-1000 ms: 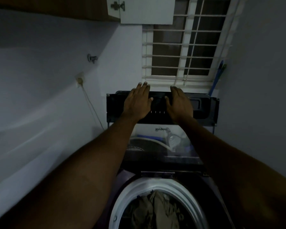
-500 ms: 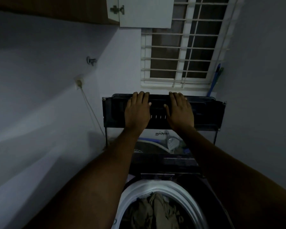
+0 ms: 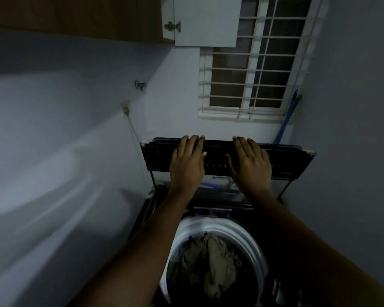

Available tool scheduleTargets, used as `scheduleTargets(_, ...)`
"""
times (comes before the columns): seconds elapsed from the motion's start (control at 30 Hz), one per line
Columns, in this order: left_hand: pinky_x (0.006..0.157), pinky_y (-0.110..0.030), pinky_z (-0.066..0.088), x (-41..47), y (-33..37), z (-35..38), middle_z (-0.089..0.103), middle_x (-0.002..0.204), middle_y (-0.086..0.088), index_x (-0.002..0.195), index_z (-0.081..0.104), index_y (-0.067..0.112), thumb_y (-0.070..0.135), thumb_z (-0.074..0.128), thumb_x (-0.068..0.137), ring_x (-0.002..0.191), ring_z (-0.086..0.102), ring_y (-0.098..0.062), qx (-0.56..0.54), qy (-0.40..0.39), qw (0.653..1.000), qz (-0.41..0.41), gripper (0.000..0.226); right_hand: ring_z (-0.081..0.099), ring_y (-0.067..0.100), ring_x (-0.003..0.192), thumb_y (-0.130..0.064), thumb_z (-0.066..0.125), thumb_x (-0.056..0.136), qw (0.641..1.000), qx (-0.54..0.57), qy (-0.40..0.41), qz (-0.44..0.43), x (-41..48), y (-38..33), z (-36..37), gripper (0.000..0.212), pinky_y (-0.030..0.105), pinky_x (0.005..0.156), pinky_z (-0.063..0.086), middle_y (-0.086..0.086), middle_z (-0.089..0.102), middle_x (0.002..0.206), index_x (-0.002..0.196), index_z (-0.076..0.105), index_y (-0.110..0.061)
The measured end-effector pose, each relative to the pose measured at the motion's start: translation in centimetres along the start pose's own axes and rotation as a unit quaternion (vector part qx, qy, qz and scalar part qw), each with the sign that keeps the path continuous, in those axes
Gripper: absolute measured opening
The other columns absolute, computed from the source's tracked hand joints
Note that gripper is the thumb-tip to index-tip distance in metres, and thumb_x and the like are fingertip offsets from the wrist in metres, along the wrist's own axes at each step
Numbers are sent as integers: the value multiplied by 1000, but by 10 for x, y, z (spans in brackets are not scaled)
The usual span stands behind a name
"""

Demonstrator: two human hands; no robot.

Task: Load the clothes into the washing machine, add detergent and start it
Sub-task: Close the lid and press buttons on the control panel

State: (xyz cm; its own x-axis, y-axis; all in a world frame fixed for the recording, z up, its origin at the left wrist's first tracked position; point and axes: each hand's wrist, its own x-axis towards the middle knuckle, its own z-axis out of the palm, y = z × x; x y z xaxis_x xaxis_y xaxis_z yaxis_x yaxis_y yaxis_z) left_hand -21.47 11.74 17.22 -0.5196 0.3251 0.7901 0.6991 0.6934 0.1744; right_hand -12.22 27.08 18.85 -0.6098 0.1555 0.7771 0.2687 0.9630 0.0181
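A dark top-loading washing machine stands below me with its lid (image 3: 290, 160) raised and tilted toward me. My left hand (image 3: 187, 165) and my right hand (image 3: 251, 167) lie side by side on the lid, fingertips hooked over its far edge. Under my forearms the white drum rim (image 3: 237, 231) is open, with crumpled beige and dark clothes (image 3: 208, 262) inside. I see no detergent container.
Pale walls close in on both sides. A barred window (image 3: 253, 69) is behind the machine, with a white cabinet door (image 3: 206, 21) above it. A blue stick handle (image 3: 286, 120) leans in the right corner. A wall tap (image 3: 140, 84) and a socket with a cord (image 3: 125, 110) are on the left.
The lid's far edge has dropped lower and come toward me, with both hands still on it. The view has tilted, showing more of the drum and clothes.
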Motion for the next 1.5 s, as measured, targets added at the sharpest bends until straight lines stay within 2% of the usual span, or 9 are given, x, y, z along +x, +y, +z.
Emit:
scheduleTargets(0.13,94,-42,43,-46,9,-27,58,133,-4,134,58,14,25,51,99,126,49,-30,1,21,1000,13,37,57,27,113,-28,62,78,1000,19,-5,-5,-41,-8,-42,53,36,98,35,6,64,125,128,59,-10)
scheduleTargets(0.37,100,-44,41,-118,25,-68,65,120,-4,122,66,12,18,52,91,116,55,-29,10,21,999,23,34,62,29,97,-37,36,98,988,54,-147,13,-85,-19,-87,38,37,88,39,2,71,107,110,69,-20)
scheduleTargets(0.43,101,-47,42,-136,24,-75,66,118,-4,121,67,11,18,52,91,113,58,-30,13,-4,999,40,34,61,29,98,-42,30,100,968,52,-246,22,-89,-19,-92,44,38,93,36,7,70,107,104,69,-20)
scheduleTargets(0.57,98,-47,46,-168,21,-83,69,115,-5,118,69,9,14,72,82,107,62,-31,24,-47,996,73,36,53,31,120,-54,22,95,888,84,-447,64,-95,-16,-79,61,45,106,32,14,54,137,127,58,-16)
scheduleTargets(0.7,97,-43,49,-200,22,-91,72,110,0,114,71,14,15,77,75,102,66,-25,56,-107,989,90,40,48,33,126,-61,29,86,842,76,-528,78,-113,-18,-57,69,47,108,35,15,50,141,131,54,-15)
scheduleTargets(0.87,103,-47,43,-252,15,-89,67,127,0,122,68,17,32,76,79,117,63,-25,29,-247,965,88,46,50,30,123,-57,32,95,856,73,-506,73,-180,-24,-38,56,44,104,32,12,58,130,118,63,-18)
scheduleTargets(1.03,120,-39,14,-294,18,-92,17,162,3,153,28,16,81,1,78,151,12,-20,-30,-457,889,7,103,47,28,122,-54,33,97,876,71,-465,105,-238,-36,-20,50,42,100,31,9,61,125,113,64,-18)
scheduleTargets(1.3,121,-38,7,-318,22,-76,6,163,8,155,19,20,73,3,82,151,0,-17,-39,-472,879,-57,91,43,24,126,-42,31,101,907,112,-392,108,-282,-37,-15,41,39,105,28,1,53,134,131,52,-23)
scheduleTargets(1.5,120,-34,-2,-349,27,-85,-9,160,12,154,-2,27,64,3,94,148,-14,-13,-14,-433,899,-61,71,13,17,148,-42,21,102,917,132,-372,55,-325,-19,-40,53,33,118,9,-5,24,158,151,25,-23)
